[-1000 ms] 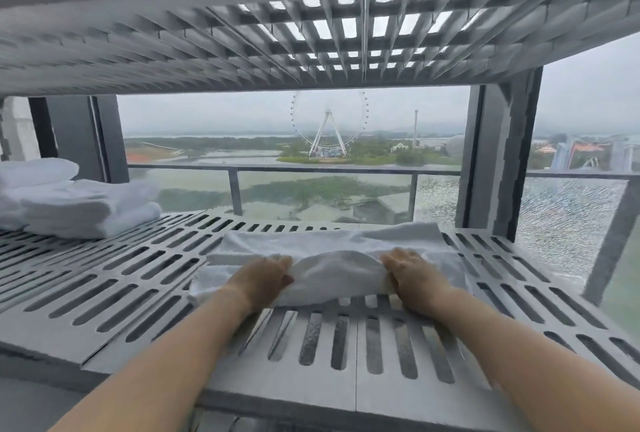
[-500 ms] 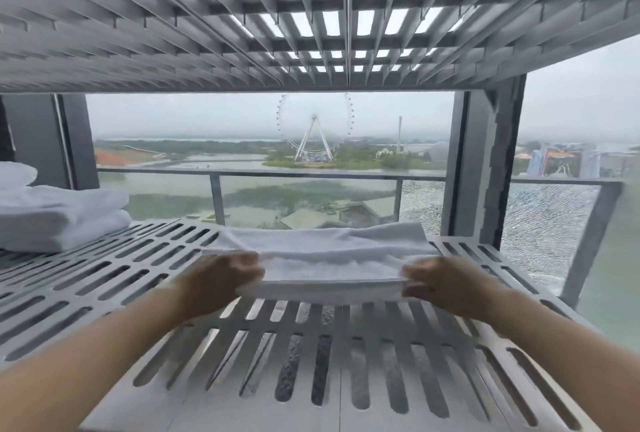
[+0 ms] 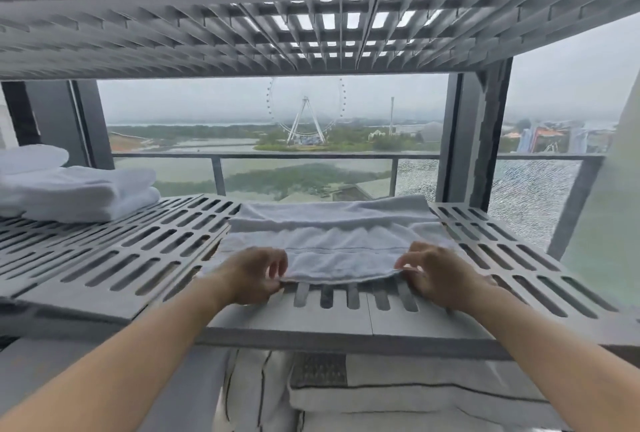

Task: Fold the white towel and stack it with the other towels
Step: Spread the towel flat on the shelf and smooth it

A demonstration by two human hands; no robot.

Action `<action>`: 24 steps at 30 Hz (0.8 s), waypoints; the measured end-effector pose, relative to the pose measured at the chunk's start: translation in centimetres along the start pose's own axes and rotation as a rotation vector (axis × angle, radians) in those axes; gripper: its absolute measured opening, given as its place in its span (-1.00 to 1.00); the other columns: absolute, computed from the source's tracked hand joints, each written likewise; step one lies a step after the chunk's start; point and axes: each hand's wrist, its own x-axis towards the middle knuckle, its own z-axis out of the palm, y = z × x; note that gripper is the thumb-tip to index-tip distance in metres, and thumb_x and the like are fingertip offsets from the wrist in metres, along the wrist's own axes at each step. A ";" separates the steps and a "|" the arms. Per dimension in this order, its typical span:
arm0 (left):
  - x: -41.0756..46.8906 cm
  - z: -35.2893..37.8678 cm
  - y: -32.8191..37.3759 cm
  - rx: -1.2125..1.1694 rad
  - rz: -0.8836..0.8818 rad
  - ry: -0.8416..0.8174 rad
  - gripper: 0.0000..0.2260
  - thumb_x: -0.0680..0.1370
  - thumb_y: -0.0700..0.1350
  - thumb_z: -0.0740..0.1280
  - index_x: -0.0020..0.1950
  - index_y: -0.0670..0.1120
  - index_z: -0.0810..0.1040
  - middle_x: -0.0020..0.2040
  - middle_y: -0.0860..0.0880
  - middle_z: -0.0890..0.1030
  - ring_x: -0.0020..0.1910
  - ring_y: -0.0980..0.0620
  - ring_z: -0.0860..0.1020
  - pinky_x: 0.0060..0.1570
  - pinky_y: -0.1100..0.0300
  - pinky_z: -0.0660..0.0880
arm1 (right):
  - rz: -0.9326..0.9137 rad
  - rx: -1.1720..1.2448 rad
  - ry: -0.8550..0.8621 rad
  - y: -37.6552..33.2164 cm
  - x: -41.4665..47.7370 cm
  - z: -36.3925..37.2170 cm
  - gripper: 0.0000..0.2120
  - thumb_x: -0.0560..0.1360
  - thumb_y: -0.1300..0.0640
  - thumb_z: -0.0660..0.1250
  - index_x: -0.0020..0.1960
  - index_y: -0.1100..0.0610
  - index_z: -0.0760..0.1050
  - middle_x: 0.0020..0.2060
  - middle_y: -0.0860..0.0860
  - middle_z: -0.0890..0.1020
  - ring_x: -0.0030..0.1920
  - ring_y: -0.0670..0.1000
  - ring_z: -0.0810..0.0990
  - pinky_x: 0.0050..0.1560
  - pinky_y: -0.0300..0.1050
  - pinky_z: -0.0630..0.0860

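On the slatted grey shelf (image 3: 138,251) in front of us, the white towel (image 3: 332,241) lies across the middle as a wide band, several layers deep. Its far edge sits near the window rail. Our left hand (image 3: 251,275) pinches the near left corner between thumb and curled fingers, and our right hand (image 3: 436,275) pinches the near right corner the same way. The near hem hangs slightly off the slats between them.

A moment ago we held the towel bunched and raised between both hands. Now it is laid down and drawn flatter towards us. We judge that a lengthwise fold is made, and that the crosswise folds and the move are still to come.

At the far left of this shelf, well apart from the towel, sits the stack of folded white towels (image 3: 79,192). The tier below holds pale folded bedding with dark piping (image 3: 398,393).
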 end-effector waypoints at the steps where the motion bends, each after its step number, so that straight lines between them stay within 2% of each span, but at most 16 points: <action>1: -0.1 0.0 0.3 0.012 0.009 0.037 -0.87 0.43 -0.20 0.31 -0.28 -0.01 0.43 -0.31 0.10 0.44 -0.30 0.06 0.42 -0.29 0.24 0.34 | 0.008 -0.008 0.038 -0.2 -0.2 -0.1 -0.84 0.49 0.20 0.30 0.02 0.07 0.60 -0.03 0.01 0.56 -0.08 0.08 0.57 -0.05 -0.06 0.49; 3: -0.4 0.0 0.3 -0.011 0.034 0.163 -0.86 0.38 -0.32 0.25 -0.32 -0.12 0.46 -0.37 0.04 0.43 -0.35 -0.02 0.44 -0.32 0.20 0.34 | 0.033 0.021 0.083 -0.4 -0.7 -0.3 -0.88 0.47 0.25 0.32 -0.07 0.10 0.59 -0.12 0.00 0.56 -0.17 0.07 0.55 -0.15 -0.10 0.46; 5: -1.0 0.1 0.2 0.025 0.021 0.185 -0.84 0.39 -0.30 0.23 -0.11 -0.07 0.46 -0.40 0.04 0.45 -0.36 -0.07 0.48 -0.35 0.21 0.33 | 0.035 0.049 0.036 -0.9 -1.3 -0.2 -0.90 0.45 0.24 0.33 -0.09 0.08 0.59 -0.17 -0.03 0.55 -0.24 -0.03 0.47 -0.21 -0.23 0.34; 7: -1.3 0.5 0.4 0.078 -0.029 0.131 -0.71 0.44 -0.20 0.25 0.12 0.05 0.37 -0.36 0.07 0.49 -0.32 -0.05 0.51 -0.35 0.19 0.35 | 0.034 0.058 0.016 -1.1 -1.6 0.2 -0.89 0.46 0.20 0.33 -0.05 0.08 0.59 -0.14 -0.01 0.57 -0.24 -0.07 0.45 -0.19 -0.26 0.31; 8: -1.3 0.6 0.5 0.118 -0.056 0.135 -0.72 0.47 -0.14 0.26 0.15 0.09 0.39 -0.29 0.06 0.55 -0.25 -0.04 0.55 -0.32 0.18 0.37 | 0.046 0.066 0.028 -1.1 -1.7 0.3 -0.88 0.47 0.18 0.33 -0.01 0.09 0.60 -0.13 0.00 0.58 -0.22 -0.06 0.45 -0.17 -0.25 0.32; 10: -1.2 0.5 0.7 0.204 -0.090 0.183 -0.85 0.51 0.01 0.29 0.08 0.12 0.49 -0.09 0.06 0.62 -0.10 -0.03 0.59 -0.25 0.17 0.37 | 0.075 0.084 0.064 -1.0 -1.7 0.3 -0.87 0.49 0.14 0.34 0.00 0.12 0.61 -0.12 0.00 0.57 -0.21 -0.06 0.45 -0.14 -0.25 0.31; 12: -1.1 0.5 0.5 0.220 -0.075 0.205 -0.83 0.50 0.09 0.32 0.04 0.08 0.51 -0.01 0.09 0.57 -0.06 -0.01 0.57 -0.22 0.19 0.36 | 0.073 0.092 0.132 -0.9 -1.5 0.1 -0.90 0.47 0.14 0.37 -0.08 0.15 0.62 -0.16 0.00 0.57 -0.23 -0.06 0.45 -0.16 -0.25 0.31; 14: -1.1 0.7 0.2 0.205 -0.049 0.208 -0.80 0.48 0.11 0.35 0.01 0.04 0.50 -0.02 0.09 0.50 -0.13 0.04 0.50 -0.20 0.22 0.34 | 0.067 0.082 0.156 -0.8 -1.3 0.1 -0.92 0.43 0.14 0.42 -0.15 0.15 0.61 -0.21 0.00 0.56 -0.27 -0.05 0.45 -0.20 -0.25 0.31; 16: -1.1 0.7 -0.2 0.170 -0.044 0.201 -0.78 0.46 0.10 0.37 -0.02 0.00 0.50 -0.03 0.08 0.49 -0.19 0.10 0.39 -0.20 0.24 0.32 | 0.064 0.078 0.093 -0.7 -1.2 0.2 -0.93 0.40 0.12 0.45 -0.19 0.12 0.60 -0.24 -0.03 0.57 -0.29 -0.08 0.44 -0.24 -0.30 0.28; 18: -1.0 0.6 -0.4 0.116 -0.054 0.166 -0.77 0.45 0.09 0.38 -0.04 -0.01 0.47 -0.05 0.05 0.53 -0.20 0.09 0.40 -0.20 0.23 0.34 | 0.082 0.114 0.063 -0.5 -1.1 0.3 -0.91 0.36 0.12 0.48 -0.24 0.08 0.58 -0.29 -0.07 0.54 -0.32 -0.10 0.43 -0.29 -0.37 0.25; 20: -0.7 0.6 -0.4 0.068 -0.074 0.124 -0.79 0.46 0.07 0.38 -0.09 0.01 0.41 -0.07 0.02 0.57 -0.21 0.06 0.43 -0.20 0.20 0.37 | 0.086 0.143 0.061 -0.4 -0.9 0.2 -0.87 0.34 0.13 0.50 -0.28 0.02 0.55 -0.30 -0.11 0.53 -0.29 -0.08 0.46 -0.28 -0.34 0.27; 22: -0.3 0.6 -0.4 0.013 -0.092 0.098 -0.78 0.47 0.04 0.38 -0.08 0.02 0.37 -0.09 0.01 0.57 -0.21 0.04 0.45 -0.21 0.20 0.36 | 0.070 0.150 0.036 -0.5 -0.6 0.3 -0.87 0.35 0.16 0.46 -0.24 -0.03 0.54 -0.26 -0.12 0.54 -0.24 -0.06 0.50 -0.21 -0.26 0.33; 24: 0.1 0.7 -0.4 -0.051 -0.116 0.061 -0.80 0.49 0.02 0.37 -0.04 -0.01 0.38 -0.10 0.03 0.54 -0.17 0.03 0.47 -0.17 0.20 0.37 | 0.052 0.152 0.005 -0.9 -0.2 0.6 -0.86 0.38 0.20 0.40 -0.11 0.00 0.59 -0.20 -0.11 0.56 -0.20 -0.07 0.50 -0.16 -0.25 0.36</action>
